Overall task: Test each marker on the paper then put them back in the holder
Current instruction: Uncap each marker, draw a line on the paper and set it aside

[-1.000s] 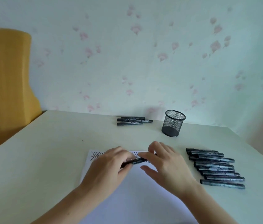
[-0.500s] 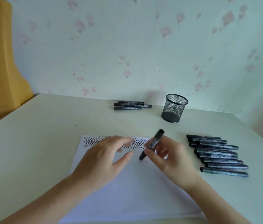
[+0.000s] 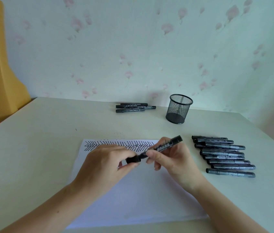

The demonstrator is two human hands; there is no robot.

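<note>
Pale desk [image 3: 37,148] against floral wall. White paper [image 3: 138,199] at centre, zigzag strokes [image 3: 116,145] along its far edge. Row of nine or so capped markers [image 3: 223,155] at 3 o'clock from the paper, well apart from three more [image 3: 133,107] at 12 o'clock. Mesh holder [image 3: 178,109] upright at 1 o'clock, nothing visible inside. Left hand [image 3: 106,163] pinching cap [image 3: 133,160] between thumb and fingers. Right hand [image 3: 171,158] closed on marker [image 3: 163,146], tilted, tip end meeting cap above the paper.
</note>
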